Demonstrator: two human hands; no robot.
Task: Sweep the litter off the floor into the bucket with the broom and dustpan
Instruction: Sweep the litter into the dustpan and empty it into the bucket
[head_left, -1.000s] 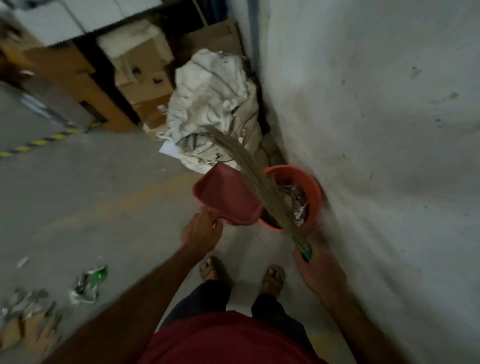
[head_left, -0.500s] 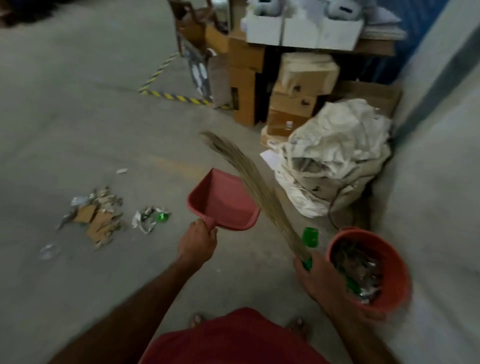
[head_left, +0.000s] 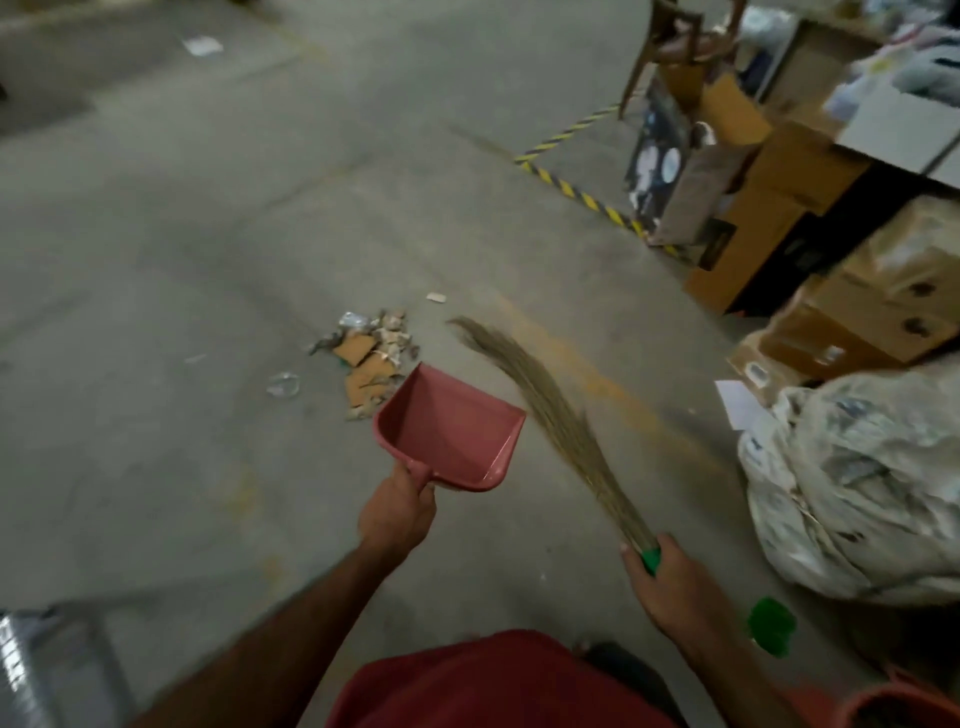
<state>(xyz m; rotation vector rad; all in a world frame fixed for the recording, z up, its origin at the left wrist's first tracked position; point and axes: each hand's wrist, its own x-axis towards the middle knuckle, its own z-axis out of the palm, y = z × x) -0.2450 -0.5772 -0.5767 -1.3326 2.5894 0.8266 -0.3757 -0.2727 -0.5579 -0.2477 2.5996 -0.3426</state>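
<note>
My left hand (head_left: 397, 512) has its fingers wrapped round the dustpan (head_left: 449, 434) handle just short of the litter (head_left: 369, 356); my right hand (head_left: 670, 587) has its fingers wrapped round the broom (head_left: 545, 415) beside it.

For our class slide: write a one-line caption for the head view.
Left hand holds empty dustpan, right hand broom, facing litter pile.

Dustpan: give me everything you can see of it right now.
The dustpan is reddish-pink, plastic-looking, with a flat tray, raised side walls and a short handle. It looks empty. The left hand grips the handle, holding it in the air, open mouth facing away toward the litter pile. The broom runs to its right, apparently not touching it.
</note>
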